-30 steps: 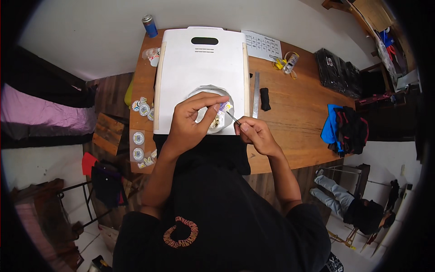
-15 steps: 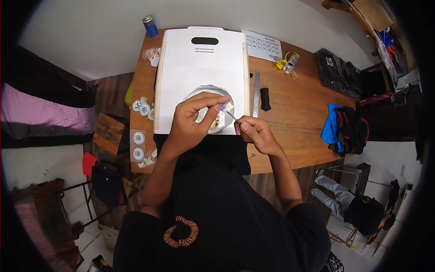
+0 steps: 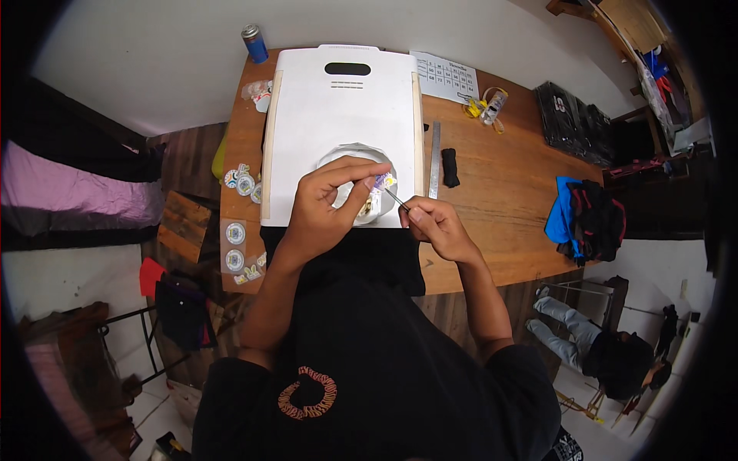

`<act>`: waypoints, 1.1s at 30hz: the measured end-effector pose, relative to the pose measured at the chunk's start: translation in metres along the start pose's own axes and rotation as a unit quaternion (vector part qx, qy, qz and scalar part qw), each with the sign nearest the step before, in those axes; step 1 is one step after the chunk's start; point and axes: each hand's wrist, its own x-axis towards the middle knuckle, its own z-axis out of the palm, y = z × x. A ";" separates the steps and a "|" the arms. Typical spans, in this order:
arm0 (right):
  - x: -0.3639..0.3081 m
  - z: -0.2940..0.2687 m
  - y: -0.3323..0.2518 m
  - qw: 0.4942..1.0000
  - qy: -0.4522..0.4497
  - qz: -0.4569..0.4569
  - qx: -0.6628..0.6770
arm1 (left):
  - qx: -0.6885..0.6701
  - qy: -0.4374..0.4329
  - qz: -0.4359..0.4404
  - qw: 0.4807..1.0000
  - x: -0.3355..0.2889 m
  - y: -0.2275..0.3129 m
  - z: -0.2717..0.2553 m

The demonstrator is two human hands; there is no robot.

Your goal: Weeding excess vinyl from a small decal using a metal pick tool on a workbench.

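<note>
My left hand is closed at thumb and fingertips on a small purple, yellow and white sticker-like piece. My right hand pinches a slim metal tool, perhaps tweezers or a blade, whose tip touches or nearly touches the piece. Both hands are over the near end of a white board with a slot handle. Under them lies a pale round sheet, partly hidden by my left hand. Something gold-coloured shows between the hands.
Round stickers line the wooden table's left side. A blue can stands at the far left. Right of the board lie a steel ruler, a black roll, a printed chart and folded clothes. Another person is at lower right.
</note>
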 end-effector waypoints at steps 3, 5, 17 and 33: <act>0.000 0.000 0.002 1.000 0.002 -0.005 0.001 | -0.001 0.000 0.001 1.000 0.000 -0.001 0.000; -0.001 0.000 0.002 1.000 0.002 -0.003 0.003 | -0.001 0.000 0.002 1.000 0.000 0.000 0.000; -0.001 0.004 0.005 0.999 0.003 -0.022 0.038 | -0.020 0.021 0.005 1.000 -0.002 -0.002 0.003; -0.002 0.013 0.019 0.994 0.037 -0.048 0.091 | -0.054 0.066 0.005 0.996 -0.003 -0.004 0.008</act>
